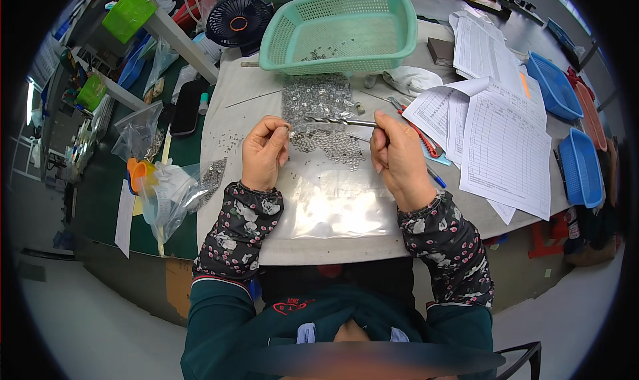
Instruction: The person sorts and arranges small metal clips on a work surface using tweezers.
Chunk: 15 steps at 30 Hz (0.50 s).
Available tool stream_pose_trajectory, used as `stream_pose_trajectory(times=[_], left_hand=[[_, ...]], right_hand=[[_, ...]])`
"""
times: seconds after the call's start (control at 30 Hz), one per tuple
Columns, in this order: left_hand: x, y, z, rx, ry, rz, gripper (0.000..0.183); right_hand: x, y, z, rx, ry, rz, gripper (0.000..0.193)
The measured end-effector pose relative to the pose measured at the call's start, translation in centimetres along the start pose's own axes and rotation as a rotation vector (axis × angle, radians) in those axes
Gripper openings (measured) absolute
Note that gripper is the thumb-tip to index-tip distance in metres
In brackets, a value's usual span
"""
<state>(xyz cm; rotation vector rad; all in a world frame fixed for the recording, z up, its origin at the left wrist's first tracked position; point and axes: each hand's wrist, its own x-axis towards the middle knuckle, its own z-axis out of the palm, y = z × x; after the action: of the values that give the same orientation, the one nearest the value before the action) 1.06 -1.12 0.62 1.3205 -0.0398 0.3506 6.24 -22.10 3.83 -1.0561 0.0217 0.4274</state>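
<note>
My right hand (403, 159) is closed round a long metal twist drill bit (338, 121), its fluted end pointing left. A second thin metal piece (359, 137) shows beside those fingers; its kind I cannot make out. With thumb and forefinger, my left hand (264, 150) pinches a small shiny metal part (289, 128) near the bit's tip. Below and between the hands lies a spread of small metal parts (333, 147) on a clear plastic sheet (343, 210). Behind it is a denser heap of similar parts (318, 97).
A green perforated basket (339, 67) with a few parts stands at the back. To its left is a dark fan (238, 20). Papers (509, 147), red-handled pliers (416, 127) and a blue pen (436, 175) lie right; a phone (189, 107) and plastic bag (176, 200) left.
</note>
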Motion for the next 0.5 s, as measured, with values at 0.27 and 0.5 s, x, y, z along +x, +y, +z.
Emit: stream_pose_trajectory(times=[0.27, 0.5], left_hand=[[8.1, 2.5, 1.8, 0.504, 0.116, 0.12, 0.015], [14.7, 6.2, 4.6, 1.088, 0.274, 0.192, 0.016]], right_hand=[[-0.3, -1.4, -1.2, 0.081, 0.079, -0.13, 0.039], [-1.0, -2.2, -1.5, 0.113, 0.062, -0.139, 0.034]])
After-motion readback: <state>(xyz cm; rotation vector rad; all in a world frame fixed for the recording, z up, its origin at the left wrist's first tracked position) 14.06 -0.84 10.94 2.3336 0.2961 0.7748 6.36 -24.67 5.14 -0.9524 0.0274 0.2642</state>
